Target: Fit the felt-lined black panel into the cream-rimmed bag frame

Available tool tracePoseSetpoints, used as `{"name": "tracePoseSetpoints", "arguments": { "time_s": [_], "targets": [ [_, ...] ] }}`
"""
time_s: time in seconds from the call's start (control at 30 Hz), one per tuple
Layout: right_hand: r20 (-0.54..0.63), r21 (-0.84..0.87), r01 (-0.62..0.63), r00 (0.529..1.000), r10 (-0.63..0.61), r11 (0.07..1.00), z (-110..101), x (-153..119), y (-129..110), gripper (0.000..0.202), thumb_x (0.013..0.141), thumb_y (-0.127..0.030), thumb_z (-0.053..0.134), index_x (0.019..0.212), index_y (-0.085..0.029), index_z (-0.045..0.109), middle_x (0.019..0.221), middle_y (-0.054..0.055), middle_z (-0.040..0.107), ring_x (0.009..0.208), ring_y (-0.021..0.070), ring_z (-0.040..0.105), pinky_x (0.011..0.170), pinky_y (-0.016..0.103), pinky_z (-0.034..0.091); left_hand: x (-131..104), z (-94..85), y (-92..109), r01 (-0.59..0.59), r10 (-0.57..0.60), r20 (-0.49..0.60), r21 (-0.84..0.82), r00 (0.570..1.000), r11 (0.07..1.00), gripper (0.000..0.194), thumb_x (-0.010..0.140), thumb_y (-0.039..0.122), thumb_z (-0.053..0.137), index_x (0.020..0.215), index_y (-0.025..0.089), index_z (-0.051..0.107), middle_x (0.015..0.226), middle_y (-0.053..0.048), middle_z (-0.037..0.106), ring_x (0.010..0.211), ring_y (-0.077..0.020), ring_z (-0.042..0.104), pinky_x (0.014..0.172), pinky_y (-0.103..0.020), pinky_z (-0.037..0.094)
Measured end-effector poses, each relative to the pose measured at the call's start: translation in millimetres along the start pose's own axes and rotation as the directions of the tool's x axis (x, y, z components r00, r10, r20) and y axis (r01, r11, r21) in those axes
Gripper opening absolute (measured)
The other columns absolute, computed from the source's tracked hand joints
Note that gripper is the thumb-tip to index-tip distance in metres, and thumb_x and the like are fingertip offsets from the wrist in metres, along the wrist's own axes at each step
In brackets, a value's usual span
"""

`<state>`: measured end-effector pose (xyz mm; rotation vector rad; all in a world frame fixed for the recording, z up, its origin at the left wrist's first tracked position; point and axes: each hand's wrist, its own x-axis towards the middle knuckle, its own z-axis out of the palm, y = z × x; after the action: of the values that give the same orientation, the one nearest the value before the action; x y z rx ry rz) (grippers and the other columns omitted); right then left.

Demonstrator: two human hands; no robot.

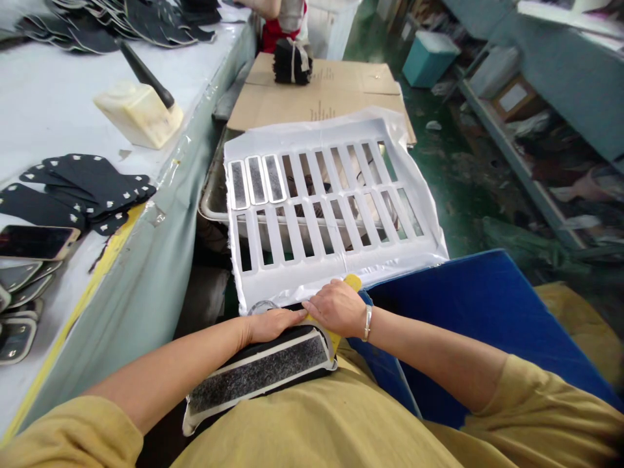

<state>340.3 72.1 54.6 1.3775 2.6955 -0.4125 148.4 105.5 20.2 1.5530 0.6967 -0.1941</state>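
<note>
A black speckled strip with a pale border lies on a dark padded block close to my body. My left hand rests on the block's far side, its fingers pointing right and lying nearly flat. My right hand, with a bracelet at the wrist, is closed around a yellow object at the block's right end. The fingertips of both hands almost meet. Beyond them is a white slotted sheet with three framed black strips at its upper left.
On the left table are a cream container with a black handle, black cut pieces and a phone. A blue board stands at right. Cardboard and a tied black bundle lie beyond the sheet.
</note>
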Motion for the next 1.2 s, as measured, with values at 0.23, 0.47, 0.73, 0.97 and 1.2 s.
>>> {"name": "tracePoseSetpoints", "arguments": {
  "time_s": [0.23,0.47,0.73,0.97,1.2],
  "targets": [
    [0.044,0.014,0.001,0.999,-0.002,1.0,0.5,0.7,-1.1,0.041,0.094,-0.033,0.032,0.073,-0.016,0.063,0.07,0.008,0.067,0.066,0.0176,0.057,0.064,0.031,0.027,0.7,0.1,0.9,0.021,-0.021,0.056,-0.001,0.998,1.0,0.052,0.089,0.054,0.026,0.087,0.019,0.064,0.096,-0.001,0.067,0.094,-0.0219,0.057,0.09,-0.027,0.039],
    [0.041,0.103,-0.122,0.992,0.119,0.987,3.0,-6.9,-13.6,0.049,0.096,-0.034,0.025,0.07,-0.016,0.063,0.072,0.008,0.068,0.068,0.0194,0.061,0.064,0.033,0.03,2.7,-2.5,5.3,-0.082,0.097,0.1,-0.142,0.99,0.986,0.04,0.084,0.053,0.042,0.094,0.023,0.066,0.104,0.002,0.067,0.106,-0.0219,0.054,0.101,-0.026,0.032],
    [0.15,0.012,-0.231,0.962,0.227,0.973,-11.8,-28.1,-31.4,0.048,0.096,-0.034,0.023,0.08,-0.017,0.066,0.073,0.01,0.068,0.069,0.0216,0.064,0.062,0.03,0.037,-11.8,1.6,23.2,-0.08,0.084,0.105,-0.047,0.991,0.996,0.054,0.08,0.06,0.046,0.118,0.023,0.059,0.127,0.001,0.056,0.123,-0.023,0.044,0.107,-0.029,0.024],
    [0.16,0.161,-0.421,0.903,0.398,0.892,-20.4,-63.8,-6.5,0.058,0.097,-0.039,0.017,0.07,-0.017,0.063,0.07,0.01,0.067,0.068,0.0198,0.063,0.056,0.027,0.036,-22.2,-2.2,23.4,0.022,-0.023,0.016,0.048,1.0,0.999,0.059,0.084,0.064,0.033,0.119,0.024,0.059,0.126,-0.003,0.057,0.119,-0.0259,0.048,0.105,-0.035,0.025],
    [0.039,0.084,-0.431,0.903,0.429,0.899,-16.8,-51.8,-7.0,0.057,0.097,-0.038,0.016,0.082,-0.015,0.065,0.08,0.013,0.068,0.075,0.0213,0.064,0.064,0.029,0.039,-7.2,7.7,24.8,-0.023,0.026,-0.031,0.104,0.999,0.994,0.048,0.082,0.059,0.041,0.092,0.022,0.069,0.101,0.0,0.069,0.096,-0.023,0.059,0.093,-0.032,0.039]
  ]
}}
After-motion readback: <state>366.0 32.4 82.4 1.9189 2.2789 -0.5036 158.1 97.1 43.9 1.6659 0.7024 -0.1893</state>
